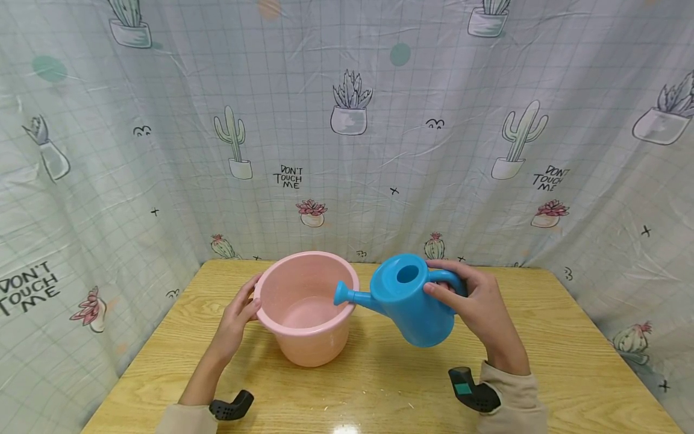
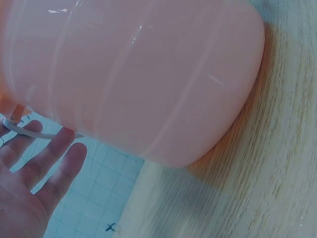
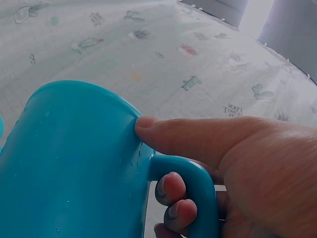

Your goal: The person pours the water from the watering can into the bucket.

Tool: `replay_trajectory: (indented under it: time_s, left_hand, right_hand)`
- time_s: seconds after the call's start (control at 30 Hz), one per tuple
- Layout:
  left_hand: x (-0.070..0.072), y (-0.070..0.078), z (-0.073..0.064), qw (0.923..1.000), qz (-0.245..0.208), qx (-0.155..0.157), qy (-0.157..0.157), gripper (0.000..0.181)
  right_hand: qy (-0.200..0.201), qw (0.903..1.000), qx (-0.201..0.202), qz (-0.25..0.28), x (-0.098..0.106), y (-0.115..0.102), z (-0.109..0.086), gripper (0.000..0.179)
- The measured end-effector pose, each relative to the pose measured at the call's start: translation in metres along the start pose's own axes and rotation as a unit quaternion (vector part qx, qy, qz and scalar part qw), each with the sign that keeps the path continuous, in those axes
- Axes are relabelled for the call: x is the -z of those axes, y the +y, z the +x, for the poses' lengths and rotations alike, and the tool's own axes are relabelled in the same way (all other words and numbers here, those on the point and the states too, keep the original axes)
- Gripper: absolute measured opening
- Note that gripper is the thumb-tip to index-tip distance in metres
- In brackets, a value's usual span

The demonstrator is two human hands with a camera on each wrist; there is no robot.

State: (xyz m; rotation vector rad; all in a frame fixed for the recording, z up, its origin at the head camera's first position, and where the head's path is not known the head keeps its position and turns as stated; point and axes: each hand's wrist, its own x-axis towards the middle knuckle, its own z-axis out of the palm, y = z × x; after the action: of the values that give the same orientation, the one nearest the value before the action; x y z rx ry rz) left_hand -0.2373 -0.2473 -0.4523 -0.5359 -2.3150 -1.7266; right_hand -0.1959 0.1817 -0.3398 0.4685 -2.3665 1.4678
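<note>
In the head view a pink plastic bucket (image 1: 311,349) stands upright on the table, its inside visible. My left hand (image 1: 237,314) grips its left rim, the thumb at the edge. In the left wrist view, fingers (image 2: 49,171) reach along the bucket's outer wall (image 2: 138,74) beside a thin pale handle (image 2: 37,133). My right hand (image 1: 477,301) holds a blue watering can (image 1: 417,313) by its handle, fingers curled through the loop and thumb pressed on the body. The can tilts left, its spout (image 1: 347,294) over the bucket's right rim. Droplets dot the can's wall (image 3: 64,173).
Both items are at a light wood-grain table (image 1: 542,349). Behind and beside it hangs a pale grid curtain (image 1: 401,138) printed with cacti. A black device (image 1: 474,390) is strapped to the right wrist, another (image 1: 232,405) to the left.
</note>
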Motion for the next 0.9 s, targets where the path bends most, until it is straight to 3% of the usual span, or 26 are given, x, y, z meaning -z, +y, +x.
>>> replay_trajectory:
  time_s: [0.9]
  left_hand:
    - [0.0001,0.0003,0.0001,1.0000,0.000,0.005,0.002,0.052]
  right_hand:
    - [0.001,1.0000,0.006,-0.004,0.0006,0.0005,0.0008,0.039]
